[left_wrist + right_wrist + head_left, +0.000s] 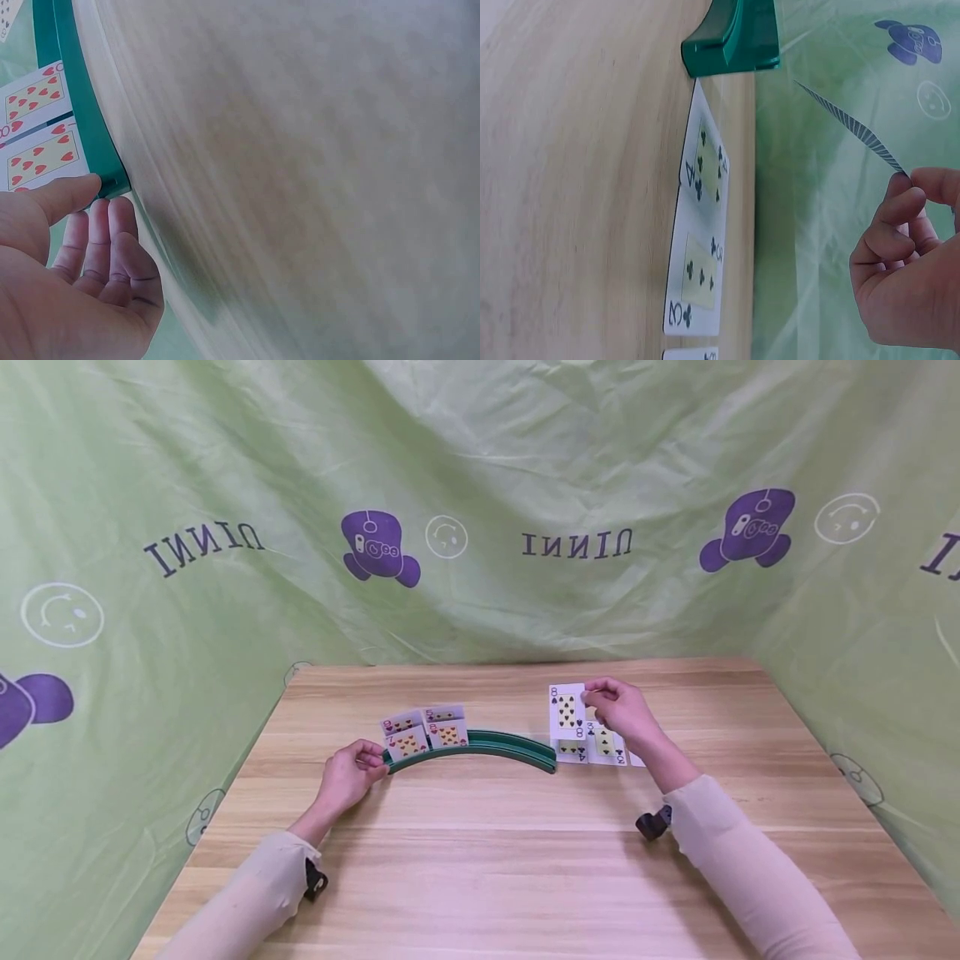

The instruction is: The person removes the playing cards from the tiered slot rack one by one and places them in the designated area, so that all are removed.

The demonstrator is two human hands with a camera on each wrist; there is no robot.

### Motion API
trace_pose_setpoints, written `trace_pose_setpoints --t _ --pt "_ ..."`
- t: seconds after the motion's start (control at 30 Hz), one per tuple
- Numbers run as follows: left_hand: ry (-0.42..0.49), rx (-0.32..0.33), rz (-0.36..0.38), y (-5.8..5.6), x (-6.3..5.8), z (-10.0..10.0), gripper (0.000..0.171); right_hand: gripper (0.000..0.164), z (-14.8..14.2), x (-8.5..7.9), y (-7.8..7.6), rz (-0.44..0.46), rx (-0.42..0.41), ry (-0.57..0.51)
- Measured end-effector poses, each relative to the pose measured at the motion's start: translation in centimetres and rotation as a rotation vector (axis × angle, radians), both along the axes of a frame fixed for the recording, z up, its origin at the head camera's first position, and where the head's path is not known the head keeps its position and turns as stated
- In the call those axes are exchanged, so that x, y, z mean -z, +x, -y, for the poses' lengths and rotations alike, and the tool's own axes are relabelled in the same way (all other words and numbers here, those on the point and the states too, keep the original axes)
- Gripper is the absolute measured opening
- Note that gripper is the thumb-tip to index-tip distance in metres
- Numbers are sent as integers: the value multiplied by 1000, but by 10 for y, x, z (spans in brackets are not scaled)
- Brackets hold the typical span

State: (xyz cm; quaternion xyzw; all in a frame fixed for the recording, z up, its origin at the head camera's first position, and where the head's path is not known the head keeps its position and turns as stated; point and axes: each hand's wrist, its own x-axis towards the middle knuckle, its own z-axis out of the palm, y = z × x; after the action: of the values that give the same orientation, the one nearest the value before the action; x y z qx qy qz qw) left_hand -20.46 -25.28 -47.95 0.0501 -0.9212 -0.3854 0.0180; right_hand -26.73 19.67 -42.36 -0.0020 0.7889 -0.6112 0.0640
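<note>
A green curved card holder (495, 741) lies on the table. At its left end my left hand (351, 777) grips it, with the thumb (71, 195) on the end and the other fingers curled close by. Standing in the holder's left half are a seven of hearts (407, 744) and an eight of hearts (448, 735), with two more cards behind them. My right hand (624, 714) pinches an eight of spades (566, 714) by its edge, raised near the holder's right end. From the right wrist view this card (855, 127) shows nearly edge-on, its back striped.
A four of clubs (706, 157) and a three of clubs (696, 274) lie face up in a row right of the holder. A further card (691, 354) is partly in view beside them. Green printed cloth (480, 610) hangs behind and beside the wooden table (465, 877).
</note>
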Motion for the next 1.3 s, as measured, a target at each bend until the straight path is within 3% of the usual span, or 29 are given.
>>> trace_pose_setpoints --t 1.3 --pt "23 -4 4 -1 1 0 26 44 -51 3 0 21 94 58"
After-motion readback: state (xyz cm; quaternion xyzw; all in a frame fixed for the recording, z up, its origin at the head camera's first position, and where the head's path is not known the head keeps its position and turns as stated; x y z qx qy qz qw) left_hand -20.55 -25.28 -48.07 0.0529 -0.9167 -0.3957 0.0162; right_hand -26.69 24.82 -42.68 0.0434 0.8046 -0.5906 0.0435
